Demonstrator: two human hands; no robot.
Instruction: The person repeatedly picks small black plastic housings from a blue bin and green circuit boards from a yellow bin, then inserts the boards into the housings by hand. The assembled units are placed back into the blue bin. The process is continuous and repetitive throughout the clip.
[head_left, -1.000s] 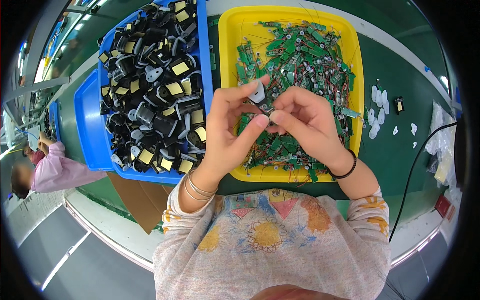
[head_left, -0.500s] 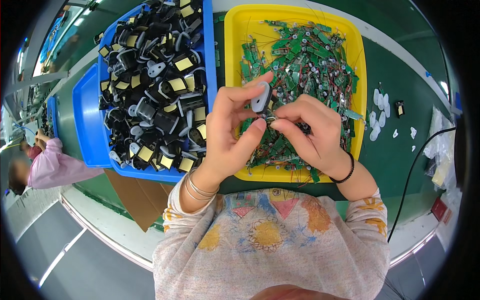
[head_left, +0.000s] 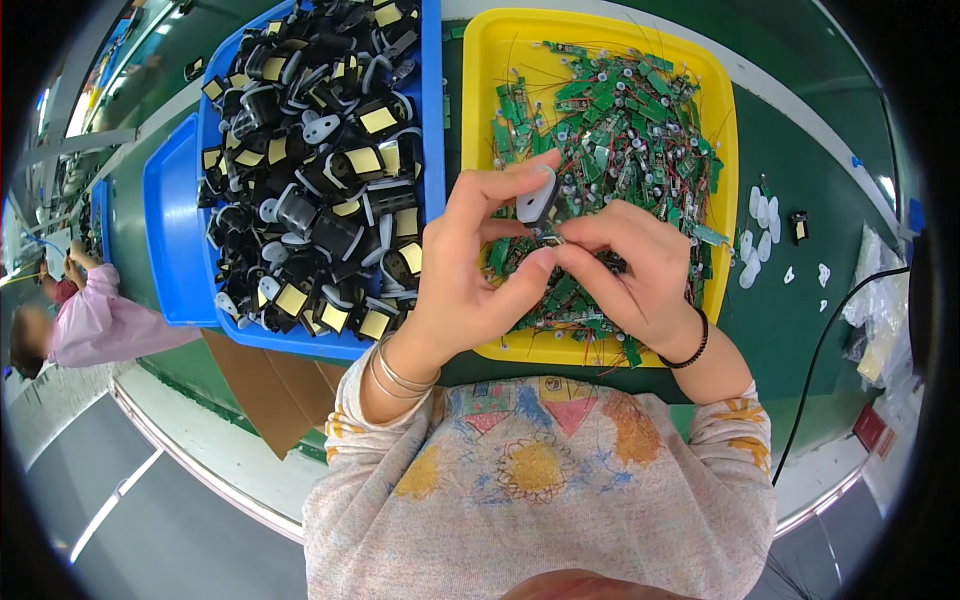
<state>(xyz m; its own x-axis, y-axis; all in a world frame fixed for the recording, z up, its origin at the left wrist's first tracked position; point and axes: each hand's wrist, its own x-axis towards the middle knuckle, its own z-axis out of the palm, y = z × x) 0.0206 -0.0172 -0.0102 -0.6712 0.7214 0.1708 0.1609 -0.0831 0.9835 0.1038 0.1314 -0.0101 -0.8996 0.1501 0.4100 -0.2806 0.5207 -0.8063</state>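
Over the yellow tray (head_left: 500,42), my left hand (head_left: 465,265) grips a small black plastic housing with a pale grey rounded end cap (head_left: 535,203), held tilted between thumb and fingers. My right hand (head_left: 638,262) is closed in a pinch at the housing's lower end, thumb and forefinger meeting beside my left thumb. Whatever lies in that pinch is small and mostly covered by the fingertips. Beneath both hands, a heap of green circuit boards (head_left: 625,110) with thin wires and small round metal parts fills the tray.
A blue tray (head_left: 432,110) at left holds many similar black housings (head_left: 335,235) with cream pads. Another blue tray (head_left: 170,230) stands beyond it. White oval pieces (head_left: 764,212), a single black part (head_left: 798,226), a cable (head_left: 818,350) and plastic bags (head_left: 880,300) lie right. A co-worker in pink (head_left: 110,320) is far left.
Both hands have shifted slightly right with the housing, which is tilted a little more. The right fingertips still pinch at its lower end. The whole view has moved slightly.
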